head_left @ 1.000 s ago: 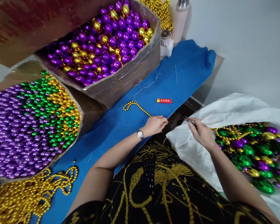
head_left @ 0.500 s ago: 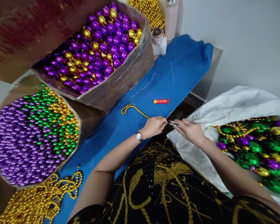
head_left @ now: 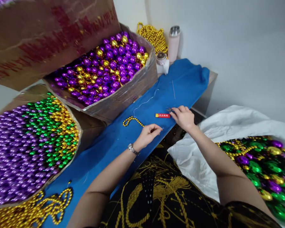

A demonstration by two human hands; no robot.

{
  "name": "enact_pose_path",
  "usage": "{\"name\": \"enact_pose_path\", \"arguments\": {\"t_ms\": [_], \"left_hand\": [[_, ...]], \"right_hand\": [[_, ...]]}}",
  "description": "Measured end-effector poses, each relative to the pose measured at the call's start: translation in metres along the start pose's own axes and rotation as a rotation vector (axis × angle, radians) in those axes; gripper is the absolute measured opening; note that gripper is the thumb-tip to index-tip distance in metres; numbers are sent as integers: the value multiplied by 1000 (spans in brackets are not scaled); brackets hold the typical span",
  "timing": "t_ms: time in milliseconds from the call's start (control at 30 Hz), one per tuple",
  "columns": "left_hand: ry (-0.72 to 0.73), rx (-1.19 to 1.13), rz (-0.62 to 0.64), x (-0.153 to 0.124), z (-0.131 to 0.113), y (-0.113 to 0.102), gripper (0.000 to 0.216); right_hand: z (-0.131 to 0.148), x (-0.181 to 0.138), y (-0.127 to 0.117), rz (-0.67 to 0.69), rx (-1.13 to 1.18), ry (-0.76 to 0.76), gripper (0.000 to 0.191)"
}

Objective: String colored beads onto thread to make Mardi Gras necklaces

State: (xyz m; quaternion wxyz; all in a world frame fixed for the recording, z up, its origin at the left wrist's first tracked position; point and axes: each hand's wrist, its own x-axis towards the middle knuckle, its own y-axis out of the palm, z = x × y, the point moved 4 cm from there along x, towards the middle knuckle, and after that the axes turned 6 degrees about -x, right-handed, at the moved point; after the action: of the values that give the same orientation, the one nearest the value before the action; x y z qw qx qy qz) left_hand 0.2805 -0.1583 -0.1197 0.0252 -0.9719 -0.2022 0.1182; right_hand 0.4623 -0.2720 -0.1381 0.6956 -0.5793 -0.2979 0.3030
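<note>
Two hands are now standing apart over the worktop (head_left: 214, 77), where half a second ago they were meeting fingertip to fingertip at the cloth's near edge. The left hand (head_left: 147, 134) is pinching thumb to forefinger on the end of a gold bead string (head_left: 133, 119), and a thin pale end (head_left: 163, 128) is poking out beyond the fingertips. The right hand (head_left: 184, 118) is closing its fingers on a small tool (head_left: 169, 110), of which only a dark tip is showing; its type is not being established. This hand is now hovering by the right end of a red packet (head_left: 162, 115); whether it is touching the packet is remaining unclear.

The bead string is lying on the blue cloth (head_left: 104, 152), its far part forming a loop and its near part running under the left hand. Loop and packet are keeping their places on the cloth. A white thread (head_left: 144, 102) is trailing from beside the loop, and a needle (head_left: 173, 89) is lying farther back.

In this inspector's judgement, the parting is meaning that the tool is off the string's end, with the left hand alone holding it. Whether any cut or crimp is complete, the view is not confirming.
</note>
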Motion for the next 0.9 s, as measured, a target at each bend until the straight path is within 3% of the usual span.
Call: {"name": "enact_pose_path", "arguments": {"t_ms": [67, 167, 333, 500, 700, 900], "left_hand": [[-61, -130, -82, -2, -1, -8, 28], [-90, -233, -167, -6, -3, -17, 30], [-58, -367, -197, -11, -3, -21, 27], [-75, -521, -262, -17, -4, -30, 25], [-31, -602, -301, -22, -5, -36, 29], [-50, -624, -316, -26, -1, -36, 29]], "right_hand": [[-3, 31, 0, 56, 29, 47, 47], [-18, 75, -2, 80, 51, 256, 45], [-30, 130, 3, 124, 43, 440, 41], [-33, 133, 10, 185, 59, 483, 37], [-35, 123, 12, 141, 85, 482, 42], [-36, 134, 7, 113, 219, 502, 21]]}}
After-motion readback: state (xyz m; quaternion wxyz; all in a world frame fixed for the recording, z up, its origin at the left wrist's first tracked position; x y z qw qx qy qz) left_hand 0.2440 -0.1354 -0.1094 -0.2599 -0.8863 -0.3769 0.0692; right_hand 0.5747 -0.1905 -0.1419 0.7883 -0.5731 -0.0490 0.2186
